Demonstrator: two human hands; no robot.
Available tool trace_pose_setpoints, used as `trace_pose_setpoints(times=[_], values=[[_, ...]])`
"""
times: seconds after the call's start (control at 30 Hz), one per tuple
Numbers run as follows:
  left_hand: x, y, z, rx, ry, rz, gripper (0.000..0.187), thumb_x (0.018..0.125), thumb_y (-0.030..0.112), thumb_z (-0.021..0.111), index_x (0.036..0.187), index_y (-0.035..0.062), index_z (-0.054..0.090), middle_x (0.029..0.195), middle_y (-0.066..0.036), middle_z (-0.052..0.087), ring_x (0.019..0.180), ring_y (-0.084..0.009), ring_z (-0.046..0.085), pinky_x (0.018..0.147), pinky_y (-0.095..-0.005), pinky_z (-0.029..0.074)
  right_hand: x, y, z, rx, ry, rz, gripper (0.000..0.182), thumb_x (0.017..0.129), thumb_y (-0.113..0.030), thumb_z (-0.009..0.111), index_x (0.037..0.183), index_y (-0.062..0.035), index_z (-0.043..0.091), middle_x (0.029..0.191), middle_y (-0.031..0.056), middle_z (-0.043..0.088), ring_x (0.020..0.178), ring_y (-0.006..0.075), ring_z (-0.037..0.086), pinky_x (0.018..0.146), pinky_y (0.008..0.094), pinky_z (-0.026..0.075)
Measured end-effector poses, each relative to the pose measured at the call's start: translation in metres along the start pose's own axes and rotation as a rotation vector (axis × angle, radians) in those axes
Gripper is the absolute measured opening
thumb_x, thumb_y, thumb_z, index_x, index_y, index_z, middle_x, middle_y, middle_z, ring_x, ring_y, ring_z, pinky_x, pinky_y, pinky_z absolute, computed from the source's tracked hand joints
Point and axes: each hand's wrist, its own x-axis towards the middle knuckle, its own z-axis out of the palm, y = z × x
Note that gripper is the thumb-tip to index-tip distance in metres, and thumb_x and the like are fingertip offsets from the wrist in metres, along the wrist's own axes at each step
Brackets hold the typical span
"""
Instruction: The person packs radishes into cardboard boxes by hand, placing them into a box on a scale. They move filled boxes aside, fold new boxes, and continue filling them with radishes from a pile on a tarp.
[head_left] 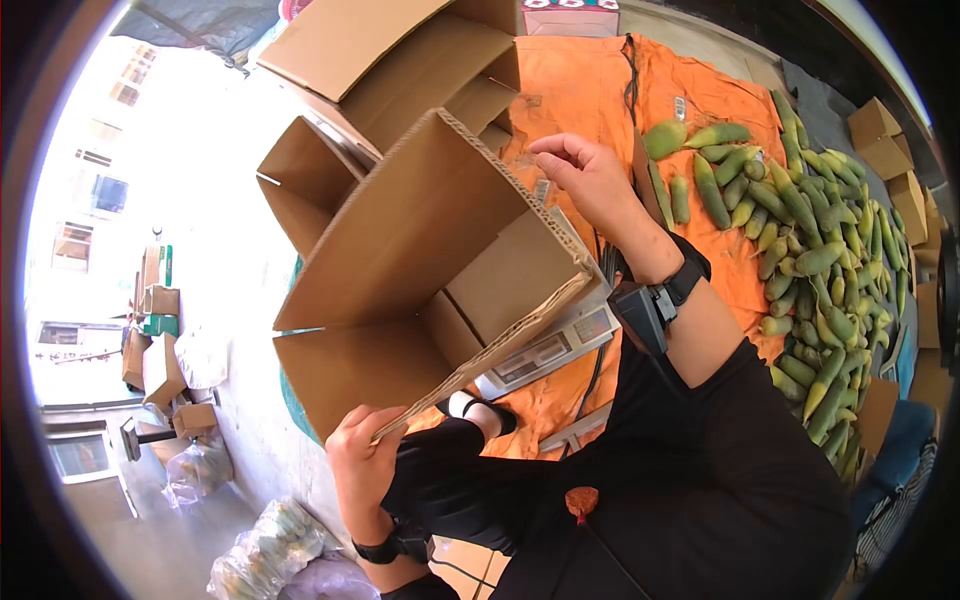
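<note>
An open cardboard box (400, 225) with an empty-looking inside tilts in front of me. My left hand (365, 450) grips its near lower edge, with the fingers wrapped over the cardboard. Beyond the opposite side of the box, my right hand (590, 185) is raised with thumb and forefinger slightly apart; nothing shows between them. It looks close to the box edge but not touching it. Under the box, partly hidden, is a white digital scale (550, 355) with a display panel.
Green radishes (820, 260) lie heaped on an orange tarp (575, 85) to the right. More open cardboard boxes (400, 60) stand ahead. Plastic bags (265, 550) of produce rest at lower left, with several cartons (160, 370) farther off. A dark cable (632, 75) crosses the tarp.
</note>
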Motion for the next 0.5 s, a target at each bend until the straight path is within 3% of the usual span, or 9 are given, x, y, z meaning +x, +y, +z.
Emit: trace_pose_setpoints(times=[0.1,0.33,0.43,0.5], values=[[0.018,0.009,0.019,0.027,-0.052,0.042,0.011,0.074,0.007,0.071,0.085,0.0049,0.072,0.071,-0.011,0.061,0.065,-0.0276,0.061,0.058,-0.0342,0.047,-0.004,-0.010,-0.011,0.050,0.007,0.068,0.024,0.094,-0.018,0.060,0.112,-0.0028,0.064,0.092,-0.0013,0.063,0.086,0.0054,0.055,0.076,0.0222,0.046],[0.045,0.012,0.051,0.127,-0.110,0.130,0.012,0.073,0.011,0.071,0.084,0.0063,0.071,0.072,-0.010,0.061,0.070,-0.0289,0.062,0.062,-0.0372,0.048,-0.011,-0.018,-0.024,0.152,0.021,0.144,0.025,0.094,-0.019,0.060,0.112,-0.0017,0.063,0.095,0.0005,0.065,0.084,0.0061,0.058,0.074,0.0227,0.048],[0.052,0.020,0.051,0.143,-0.137,0.145,0.013,0.072,0.011,0.071,0.084,0.0066,0.072,0.072,-0.010,0.060,0.072,-0.0291,0.062,0.064,-0.0374,0.048,-0.011,-0.017,-0.026,0.188,0.066,0.142,0.024,0.092,-0.017,0.061,0.110,-0.0015,0.064,0.095,0.0008,0.065,0.085,0.0069,0.058,0.075,0.0233,0.048],[0.053,0.022,0.052,0.132,-0.147,0.138,0.012,0.073,0.011,0.071,0.084,0.0071,0.072,0.072,-0.010,0.060,0.072,-0.0290,0.061,0.064,-0.0372,0.048,-0.012,-0.017,-0.028,0.064,0.055,0.078,0.025,0.085,-0.015,0.066,0.105,0.0006,0.064,0.090,0.0029,0.063,0.080,0.0095,0.055,0.073,0.0243,0.047]])
